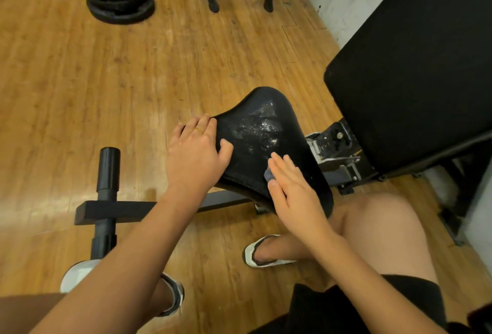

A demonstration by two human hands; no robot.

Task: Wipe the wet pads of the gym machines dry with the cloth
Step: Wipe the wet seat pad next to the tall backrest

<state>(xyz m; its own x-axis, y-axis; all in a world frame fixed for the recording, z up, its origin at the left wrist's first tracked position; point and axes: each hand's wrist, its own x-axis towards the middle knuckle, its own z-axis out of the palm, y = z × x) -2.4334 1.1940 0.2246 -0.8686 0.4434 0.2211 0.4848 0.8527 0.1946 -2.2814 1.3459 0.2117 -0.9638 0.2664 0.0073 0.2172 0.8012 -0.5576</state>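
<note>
The seat pad [277, 147] of the bench is glistening with water drops [257, 124] across its middle; the small bluish cloth [268, 174] is lying on the pad's near part, mostly hidden under the right hand [295, 195], which is pressing it down with straight, close-set fingers; the left hand [195, 155] is gripping the pad's left edge, thumb on top, steadying it; the wiping of this pad is seemingly just getting under way; next the cloth is needing a firm sweep up through the wet patch, toward the back pad [412, 67].
</note>
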